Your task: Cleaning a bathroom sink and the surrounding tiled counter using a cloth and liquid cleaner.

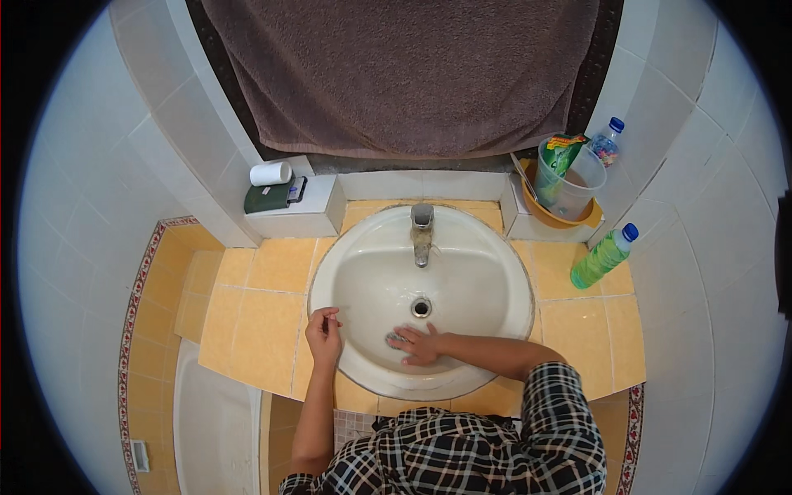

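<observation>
Inside the white oval washbasin [365,291], my right hand [422,346] presses a small grey scouring pad [395,340] against the front left of the bowl. Its fingers lie over the pad and are blurred. My left hand [324,337] is at the basin's left rim with its fingers curled in; nothing shows between them. Just behind the right hand is the round drain [421,307], uncovered. A chrome faucet [422,235] stands at the back of the basin, with no water seen running from it.
Yellow tiles form the counter [266,322]. On the right stand a bottle of green liquid [601,258], a yellow bowl [560,218] holding a clear plastic container [581,198] with a green pouch [562,154], and another bottle [606,143]. A white roll [270,174] and dark green case [266,197] lie left.
</observation>
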`<state>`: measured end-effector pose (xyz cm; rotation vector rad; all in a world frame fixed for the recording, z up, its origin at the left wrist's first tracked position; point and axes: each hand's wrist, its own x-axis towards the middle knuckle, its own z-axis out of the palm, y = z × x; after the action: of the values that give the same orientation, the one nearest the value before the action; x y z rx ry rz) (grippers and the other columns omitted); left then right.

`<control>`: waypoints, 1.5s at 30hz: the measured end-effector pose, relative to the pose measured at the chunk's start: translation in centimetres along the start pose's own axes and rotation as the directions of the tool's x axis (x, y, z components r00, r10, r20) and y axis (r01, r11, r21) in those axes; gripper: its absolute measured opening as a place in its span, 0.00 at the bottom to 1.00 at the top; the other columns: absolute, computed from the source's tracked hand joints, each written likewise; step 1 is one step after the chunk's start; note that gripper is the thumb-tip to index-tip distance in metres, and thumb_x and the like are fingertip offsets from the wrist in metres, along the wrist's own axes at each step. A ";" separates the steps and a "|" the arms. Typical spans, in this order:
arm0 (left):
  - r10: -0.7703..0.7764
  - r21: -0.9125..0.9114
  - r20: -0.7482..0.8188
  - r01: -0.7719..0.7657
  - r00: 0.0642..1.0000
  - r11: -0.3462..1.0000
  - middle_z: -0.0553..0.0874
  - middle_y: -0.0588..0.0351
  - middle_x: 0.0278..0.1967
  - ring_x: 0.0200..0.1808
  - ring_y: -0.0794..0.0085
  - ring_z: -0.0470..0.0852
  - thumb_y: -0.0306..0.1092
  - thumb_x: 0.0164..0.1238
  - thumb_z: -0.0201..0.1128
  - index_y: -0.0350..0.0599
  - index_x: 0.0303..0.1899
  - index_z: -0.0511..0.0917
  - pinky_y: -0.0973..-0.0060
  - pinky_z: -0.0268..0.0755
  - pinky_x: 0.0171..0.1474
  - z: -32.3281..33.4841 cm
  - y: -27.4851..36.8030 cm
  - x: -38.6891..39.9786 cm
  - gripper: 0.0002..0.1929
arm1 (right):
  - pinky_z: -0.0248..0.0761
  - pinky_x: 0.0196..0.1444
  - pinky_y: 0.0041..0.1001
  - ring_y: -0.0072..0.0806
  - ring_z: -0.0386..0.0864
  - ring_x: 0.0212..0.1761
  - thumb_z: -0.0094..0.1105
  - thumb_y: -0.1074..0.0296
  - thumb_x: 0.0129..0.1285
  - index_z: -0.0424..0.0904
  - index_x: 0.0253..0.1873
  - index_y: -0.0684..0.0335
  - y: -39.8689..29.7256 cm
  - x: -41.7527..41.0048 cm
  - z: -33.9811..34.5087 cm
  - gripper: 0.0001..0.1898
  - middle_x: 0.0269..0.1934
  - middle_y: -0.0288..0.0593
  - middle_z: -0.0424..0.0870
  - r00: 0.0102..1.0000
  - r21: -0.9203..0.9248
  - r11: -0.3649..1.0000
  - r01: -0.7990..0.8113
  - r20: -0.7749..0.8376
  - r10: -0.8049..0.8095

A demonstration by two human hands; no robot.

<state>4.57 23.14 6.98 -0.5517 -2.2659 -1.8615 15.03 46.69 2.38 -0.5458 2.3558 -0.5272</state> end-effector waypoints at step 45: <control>0.418 0.318 0.555 -0.648 0.719 0.693 0.61 0.47 0.74 0.77 0.57 0.56 0.25 0.55 0.63 0.34 0.66 0.67 0.61 0.56 0.74 15.0 9.8 4.2 0.33 | 0.64 0.16 0.19 0.17 0.72 0.18 0.50 0.57 0.74 0.73 0.42 0.54 11.1 -0.2 -6.2 0.09 0.26 0.30 0.77 0.854 0.897 -0.189 0.399 -0.289 0.433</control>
<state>6.05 40.01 14.22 -1.4839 -2.3093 -0.8627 8.25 57.41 1.35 0.5870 1.3375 -2.5311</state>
